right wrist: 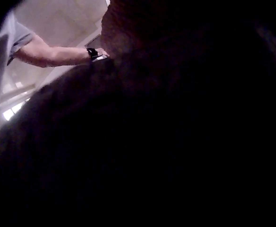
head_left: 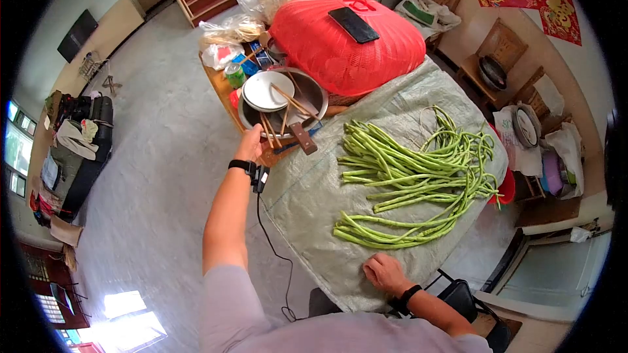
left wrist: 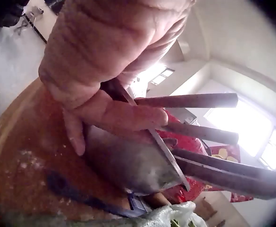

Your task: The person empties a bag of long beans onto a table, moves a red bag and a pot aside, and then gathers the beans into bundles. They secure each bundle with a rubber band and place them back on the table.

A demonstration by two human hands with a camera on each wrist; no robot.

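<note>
My left hand (head_left: 250, 144) grips the near rim of a metal basin (left wrist: 133, 163); in the left wrist view, fingers lie on both sides of its wall. Inside sits a white bowl (head_left: 267, 93) with wooden chopsticks (head_left: 294, 102) leaning around it. A brown knife handle (head_left: 303, 138) sticks out over the rim toward me. My right hand (head_left: 387, 274) rests, loosely curled, on a grey-green woven sheet (head_left: 307, 189), just below long green beans (head_left: 418, 163) spread in loose bundles. The right wrist view is mostly dark and hides that hand's fingers.
Behind the basin, a red mesh food cover (head_left: 347, 46) bears a black phone (head_left: 354, 25). A green can (head_left: 235, 75) and plastic bags (head_left: 232, 29) crowd the wooden table's left end. A black cable (head_left: 278, 255) hangs from my left wrist. Chairs (head_left: 494, 52) line the right wall.
</note>
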